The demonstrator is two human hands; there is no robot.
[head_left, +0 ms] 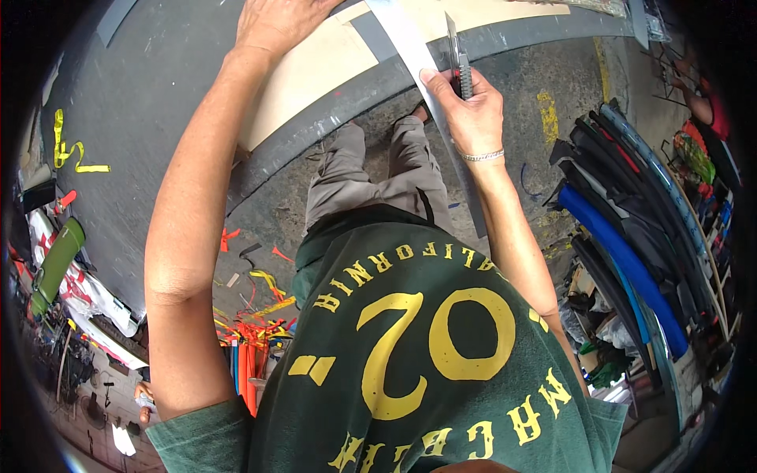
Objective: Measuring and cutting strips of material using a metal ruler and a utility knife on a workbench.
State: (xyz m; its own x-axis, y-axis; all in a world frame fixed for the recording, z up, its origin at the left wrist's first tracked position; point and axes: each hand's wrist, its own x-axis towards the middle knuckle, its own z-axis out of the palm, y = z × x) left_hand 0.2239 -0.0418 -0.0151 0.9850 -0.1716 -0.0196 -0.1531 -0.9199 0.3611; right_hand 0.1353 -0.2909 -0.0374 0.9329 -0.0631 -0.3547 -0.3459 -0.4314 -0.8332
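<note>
My right hand (475, 118) is closed around a box cutter (464, 77), its blade out and pointing toward the far side. A long, pale straight strip (400, 38), like a metal ruler, runs beside that hand. Its near end hangs past the table edge, and my right thumb lies against it. My left hand (277, 25) is at the far edge of the view, laid flat with fingers stretched to the right; the fingertips are partly cut off. Under both lies a pale board (311, 91), with a grey strip (374, 38) across it, on the dark table (177, 47).
Rolls and sheets of dark and blue material (623, 260) are stacked on the right. Orange and yellow scraps (268, 303) litter the floor near me. On the left are a green roll (59, 264) and a yellow strap (75, 150). Another person (702, 98) is at far right.
</note>
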